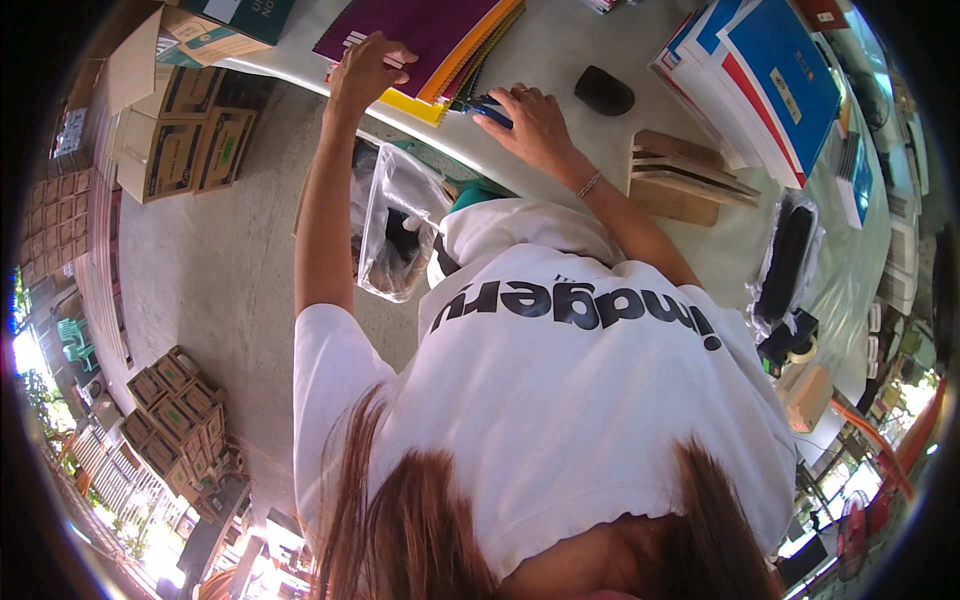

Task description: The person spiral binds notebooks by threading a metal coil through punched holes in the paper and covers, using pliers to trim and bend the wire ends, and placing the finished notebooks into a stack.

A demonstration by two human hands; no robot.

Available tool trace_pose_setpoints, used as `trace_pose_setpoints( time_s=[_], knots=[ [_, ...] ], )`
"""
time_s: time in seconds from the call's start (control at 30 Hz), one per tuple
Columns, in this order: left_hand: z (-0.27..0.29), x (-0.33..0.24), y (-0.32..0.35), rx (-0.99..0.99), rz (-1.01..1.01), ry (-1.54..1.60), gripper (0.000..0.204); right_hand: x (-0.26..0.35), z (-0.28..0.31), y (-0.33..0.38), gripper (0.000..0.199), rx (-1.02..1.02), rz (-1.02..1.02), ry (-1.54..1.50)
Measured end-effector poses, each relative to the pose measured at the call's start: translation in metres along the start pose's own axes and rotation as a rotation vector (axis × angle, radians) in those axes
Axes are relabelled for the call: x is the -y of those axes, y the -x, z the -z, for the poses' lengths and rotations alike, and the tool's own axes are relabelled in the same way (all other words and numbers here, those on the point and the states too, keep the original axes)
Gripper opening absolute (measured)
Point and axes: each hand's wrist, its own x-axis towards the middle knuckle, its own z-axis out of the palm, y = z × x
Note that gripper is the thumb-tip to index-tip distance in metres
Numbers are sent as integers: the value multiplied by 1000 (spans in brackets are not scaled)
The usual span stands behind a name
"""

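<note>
A stack of spiral notebooks with a purple cover on top lies at the table's far edge, with orange and yellow ones fanned out beneath it. My left hand rests on the left part of the purple cover, fingers apart and slightly bent, beside a white label. At the stack's lower right corner, my right hand is closed around a blue-handled hand tool that looks like pliers or cutters. Its tip meets the dark spiral wire ends; the jaws are too small to make out.
Right of my hand sit a black computer mouse and wooden blocks. Blue and white books stand stacked farther right. Below the table edge hangs a clear plastic bag. Cardboard boxes stand on the floor at left.
</note>
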Motion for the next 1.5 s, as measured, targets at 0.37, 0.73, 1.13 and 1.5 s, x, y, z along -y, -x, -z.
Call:
trace_pose_setpoints(
  time_s=[0.37,0.73,1.13,1.5],
  knots=[
    [-2,2,1,-14,-1,17,30,-3,-22,5,38,-220,131,156],
    [-2,7,2,-8,0,10,28,-10,20,-34,38,664,-275,-548],
    [-3,9,0,-38,-66,12,31,1,-21,15,45,-117,236,179],
    [0,1,1,-13,4,-7,33,5,-35,20,43,-116,229,136]
  ],
)
